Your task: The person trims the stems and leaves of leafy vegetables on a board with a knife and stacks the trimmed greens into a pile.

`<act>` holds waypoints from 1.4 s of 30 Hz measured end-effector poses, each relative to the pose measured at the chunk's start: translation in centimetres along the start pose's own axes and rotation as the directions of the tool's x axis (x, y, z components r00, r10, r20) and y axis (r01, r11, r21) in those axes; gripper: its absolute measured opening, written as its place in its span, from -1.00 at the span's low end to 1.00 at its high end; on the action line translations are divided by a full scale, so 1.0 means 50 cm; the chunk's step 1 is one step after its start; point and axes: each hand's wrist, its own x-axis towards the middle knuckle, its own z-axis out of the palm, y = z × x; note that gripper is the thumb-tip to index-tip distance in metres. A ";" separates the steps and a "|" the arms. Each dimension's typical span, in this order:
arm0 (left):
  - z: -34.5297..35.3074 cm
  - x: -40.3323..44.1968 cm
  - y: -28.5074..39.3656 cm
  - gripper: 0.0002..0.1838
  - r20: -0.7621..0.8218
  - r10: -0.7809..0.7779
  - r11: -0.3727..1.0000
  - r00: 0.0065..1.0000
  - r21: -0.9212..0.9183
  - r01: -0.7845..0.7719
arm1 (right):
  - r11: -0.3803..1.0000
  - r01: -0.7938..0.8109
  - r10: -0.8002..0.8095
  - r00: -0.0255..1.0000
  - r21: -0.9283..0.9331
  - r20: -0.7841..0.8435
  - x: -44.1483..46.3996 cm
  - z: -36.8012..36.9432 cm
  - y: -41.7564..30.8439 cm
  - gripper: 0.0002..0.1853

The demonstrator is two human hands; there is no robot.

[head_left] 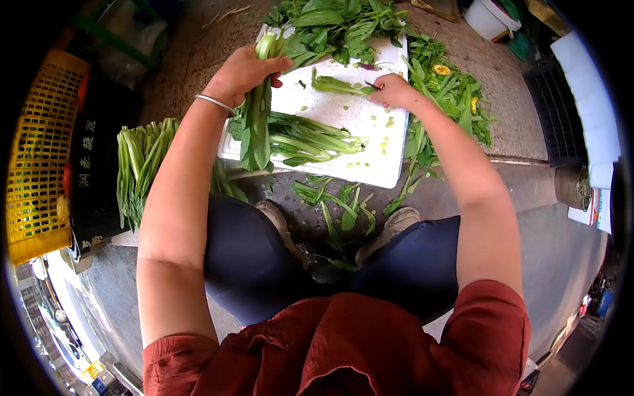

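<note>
My left hand (246,76) is closed around a leafy green vegetable (256,129), its pale cut stem end up and its leaves hanging down. Over the right part of a white board (389,152), my right hand (394,91) pinches a small dark knife (374,85), mostly hidden by the fingers. A loose green stalk with leaf (340,85) reaches to those fingertips; whether they grip it too I cannot make out. Below on the board lies a bundle of greens (304,140), stem ends pointing right. Small round stem slices (385,142) are scattered near it.
Leafy greens (337,26) are heaped at the board's far end, more trimmings (449,92) to its right. Stems stand bundled (146,148) on the left, near a yellow crate (46,145). Fallen leaves (347,211) lie between my shoes. A white bucket (490,20) stands far right.
</note>
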 end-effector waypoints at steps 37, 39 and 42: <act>0.000 -0.025 0.022 -0.80 -0.163 0.160 0.983 0.974 -0.059 -0.171 | 0.825 0.234 -0.330 0.939 0.514 0.102 -0.073 0.023 -0.199 -0.49; -0.015 -0.007 0.000 -0.73 -0.220 0.180 0.984 0.959 0.032 -0.178 | 0.985 0.170 -0.174 0.976 0.037 0.130 -0.053 0.058 -0.158 -0.50; -0.023 -0.010 -0.014 -0.59 -0.287 0.237 0.971 0.928 0.109 -0.214 | 0.969 0.058 0.019 0.953 -0.241 0.303 -0.030 0.125 -0.088 -0.67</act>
